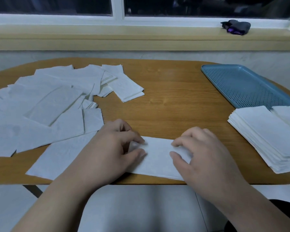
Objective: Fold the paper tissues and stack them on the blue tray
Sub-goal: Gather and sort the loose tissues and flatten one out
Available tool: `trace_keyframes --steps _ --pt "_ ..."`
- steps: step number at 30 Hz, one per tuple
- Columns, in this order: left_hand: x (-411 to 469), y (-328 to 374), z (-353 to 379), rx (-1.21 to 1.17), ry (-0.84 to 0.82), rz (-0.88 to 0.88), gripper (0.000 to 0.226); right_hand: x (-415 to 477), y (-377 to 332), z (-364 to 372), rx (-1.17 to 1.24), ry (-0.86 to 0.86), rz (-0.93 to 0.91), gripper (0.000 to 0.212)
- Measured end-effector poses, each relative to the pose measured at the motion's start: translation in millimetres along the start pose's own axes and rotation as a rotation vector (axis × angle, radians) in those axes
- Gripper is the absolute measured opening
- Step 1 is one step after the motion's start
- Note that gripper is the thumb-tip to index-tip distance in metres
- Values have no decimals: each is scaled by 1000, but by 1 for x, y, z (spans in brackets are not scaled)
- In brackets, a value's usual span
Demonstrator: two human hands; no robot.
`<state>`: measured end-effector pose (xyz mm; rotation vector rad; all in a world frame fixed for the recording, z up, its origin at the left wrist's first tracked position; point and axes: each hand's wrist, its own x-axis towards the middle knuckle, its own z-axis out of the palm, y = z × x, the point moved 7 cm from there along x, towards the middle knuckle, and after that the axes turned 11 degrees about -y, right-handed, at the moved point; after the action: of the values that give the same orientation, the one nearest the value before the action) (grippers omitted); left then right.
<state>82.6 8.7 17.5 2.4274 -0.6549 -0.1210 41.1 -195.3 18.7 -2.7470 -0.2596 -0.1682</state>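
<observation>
White tissue (157, 158) lay at 6 o'clock on the surface (174, 97), with the left hand (117, 148) and right hand (203, 153) each pinching its far edge. Fold in progress. Next move, as judged: crease flat, then carry to the folded stack (266, 136) at 3 o'clock, at the near end of the blue tray (241, 84).

A wooden table (174, 91) with rounded ends fills the middle of the frame; loose tissues (45, 104) overlap across its left half; a blue tray (244, 86) lies at upper right; a stack of folded tissues (264, 136) at right covers the tray's near end; a single tissue (157, 158) lies at lower centre by the near edge.
</observation>
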Motion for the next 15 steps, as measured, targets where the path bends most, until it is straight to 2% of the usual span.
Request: trace_keyframes --steps 4,8,12,15 --pt "0 4 9 108 -95 63 14 -2 -8 10 -33 -78 -59 21" --pt "4 8 14 143 -38 77 18 6 1 9 -84 -72 -36 18" --pt "5 15 20 190 -7 85 22 18 15 6 -85 -142 24 17" --pt "-5 7 4 138 3 61 19 18 10 2 -63 -78 8 15"
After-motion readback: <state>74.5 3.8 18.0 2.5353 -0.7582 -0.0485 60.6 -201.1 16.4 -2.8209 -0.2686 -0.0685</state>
